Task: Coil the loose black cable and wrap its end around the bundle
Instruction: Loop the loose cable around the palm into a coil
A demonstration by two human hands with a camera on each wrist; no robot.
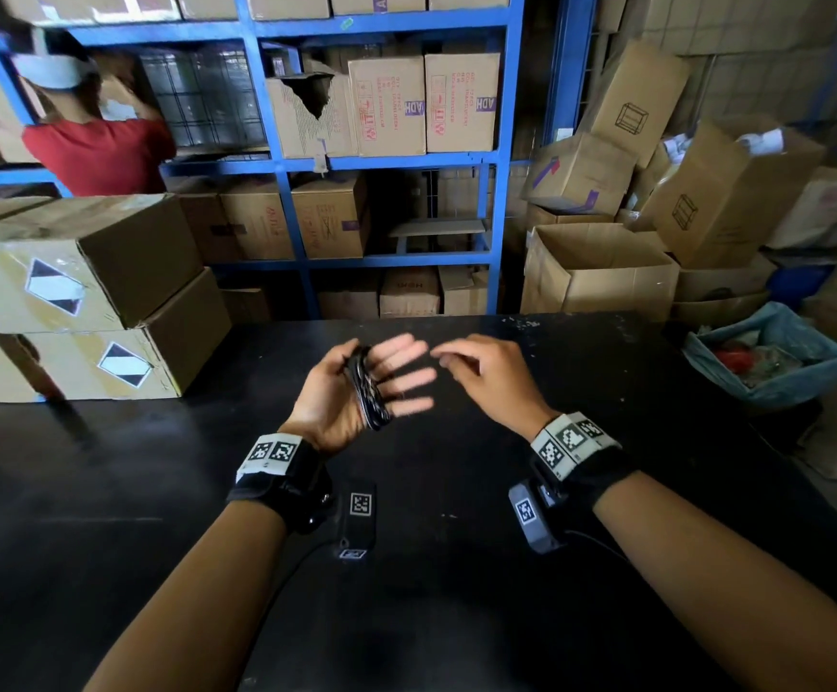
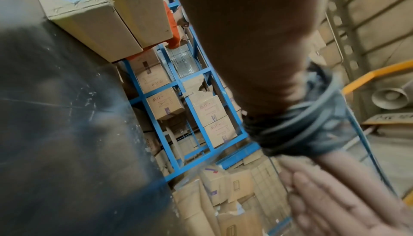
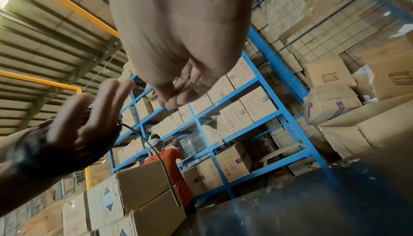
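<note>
The black cable coil (image 1: 369,392) lies across the palm of my left hand (image 1: 386,364), above the black table (image 1: 456,616). The thumb lies over the coil's upper end and the blurred fingers stretch out straight to the right. In the left wrist view the coil (image 2: 290,126) loops around below the thumb. A thin loose strand (image 3: 156,151) hangs down from that hand. My right hand (image 1: 448,357) hovers just right of the left fingertips, its fingers curled. In the right wrist view its fingertips (image 3: 172,102) meet with no cable visible between them.
Two stacked cardboard boxes (image 1: 81,292) stand on the table's left side. Behind the table a blue rack (image 1: 286,217) holds more boxes, and a person in a red shirt (image 1: 101,147) works there. Open boxes (image 1: 601,272) and a blue-lined bin (image 1: 766,362) stand at the right.
</note>
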